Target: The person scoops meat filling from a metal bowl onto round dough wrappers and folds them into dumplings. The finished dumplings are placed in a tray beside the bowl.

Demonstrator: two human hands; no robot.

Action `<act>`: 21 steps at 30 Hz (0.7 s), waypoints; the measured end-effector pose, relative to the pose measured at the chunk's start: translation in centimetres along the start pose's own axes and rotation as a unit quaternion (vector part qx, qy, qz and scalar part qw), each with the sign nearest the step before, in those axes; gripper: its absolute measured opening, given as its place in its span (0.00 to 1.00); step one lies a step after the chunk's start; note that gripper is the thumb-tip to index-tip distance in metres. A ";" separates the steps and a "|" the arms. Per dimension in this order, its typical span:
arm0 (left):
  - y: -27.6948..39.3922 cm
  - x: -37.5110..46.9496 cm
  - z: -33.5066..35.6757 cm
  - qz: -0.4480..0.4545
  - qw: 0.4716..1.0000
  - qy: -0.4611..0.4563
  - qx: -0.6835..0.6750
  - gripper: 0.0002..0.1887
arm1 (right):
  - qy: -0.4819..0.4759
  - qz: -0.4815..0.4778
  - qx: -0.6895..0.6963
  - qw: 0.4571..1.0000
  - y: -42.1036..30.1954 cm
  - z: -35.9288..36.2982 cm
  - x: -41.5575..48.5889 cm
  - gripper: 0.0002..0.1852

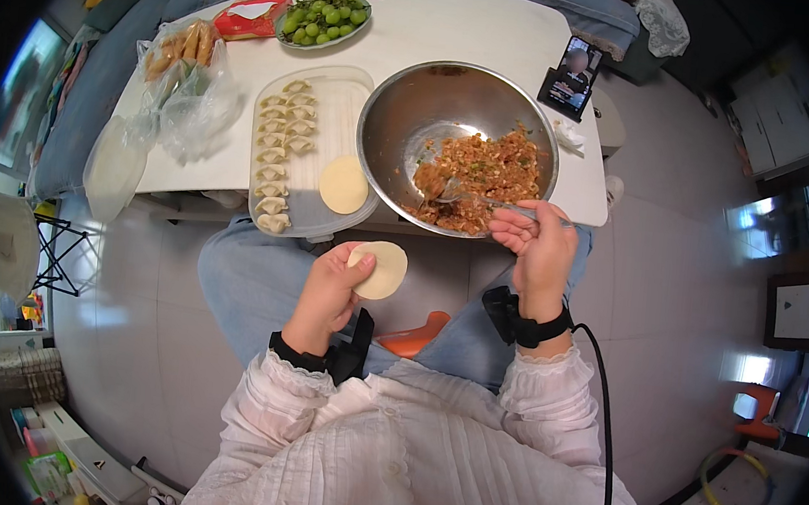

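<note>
My left hand [333,282] holds a round dumpling wrapper [382,274] flat, thumb on top, in front of the table's near edge. In my right hand [539,242] is the handle of a metal spoon [481,199], its bowl end dipped into minced filling [499,163] flecked with green. That filling lies in the near right part of a large stainless steel bowl [418,95]. Left of the bowl, a translucent plastic tray [342,103] carries two columns of folded dumplings [272,154]. A pale stack or single round of wrappers [344,184] lies at the tray's near right.
On the white table [454,19] are a plate of green grapes [327,18], a red tissue pack [252,17] and a plastic bag of bread-like food [184,53]. A propped phone [571,78] and crumpled tissue [568,137] stand right. A black cable [607,414] trails from my right wrist.
</note>
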State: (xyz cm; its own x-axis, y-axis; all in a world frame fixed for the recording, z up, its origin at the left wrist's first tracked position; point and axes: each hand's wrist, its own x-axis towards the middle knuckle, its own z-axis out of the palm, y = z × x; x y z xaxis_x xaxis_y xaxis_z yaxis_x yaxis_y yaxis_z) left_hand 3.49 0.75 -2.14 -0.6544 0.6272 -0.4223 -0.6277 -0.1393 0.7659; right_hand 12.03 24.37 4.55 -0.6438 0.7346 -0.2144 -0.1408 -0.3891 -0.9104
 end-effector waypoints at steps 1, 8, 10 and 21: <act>0.3 0.1 0.3 -0.006 0.998 -0.027 -0.057 0.17 | -0.003 -0.008 0.009 1.000 -0.1 -0.2 0.2 0.13; 3.5 1.0 5.3 0.002 0.965 -0.067 -0.253 0.19 | -0.019 -0.105 0.033 0.994 -2.5 -1.0 -0.7 0.14; 4.2 2.1 7.4 0.010 0.960 -0.065 -0.270 0.21 | -0.036 -0.144 0.033 0.988 -3.4 -0.9 -1.4 0.15; 4.9 5.2 12.7 -0.007 0.937 -0.067 -0.344 0.24 | -0.182 -0.419 -0.200 0.867 -1.9 -3.3 -3.7 0.14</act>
State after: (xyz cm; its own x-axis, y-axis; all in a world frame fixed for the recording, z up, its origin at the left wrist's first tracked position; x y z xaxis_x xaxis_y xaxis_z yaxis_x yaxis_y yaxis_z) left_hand 2.43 13.08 5.57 -0.6141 0.7172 -0.3292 -0.7892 -0.5617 0.2485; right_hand 17.19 24.21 5.95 -0.6464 0.4136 0.6412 -0.4487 0.4736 -0.7579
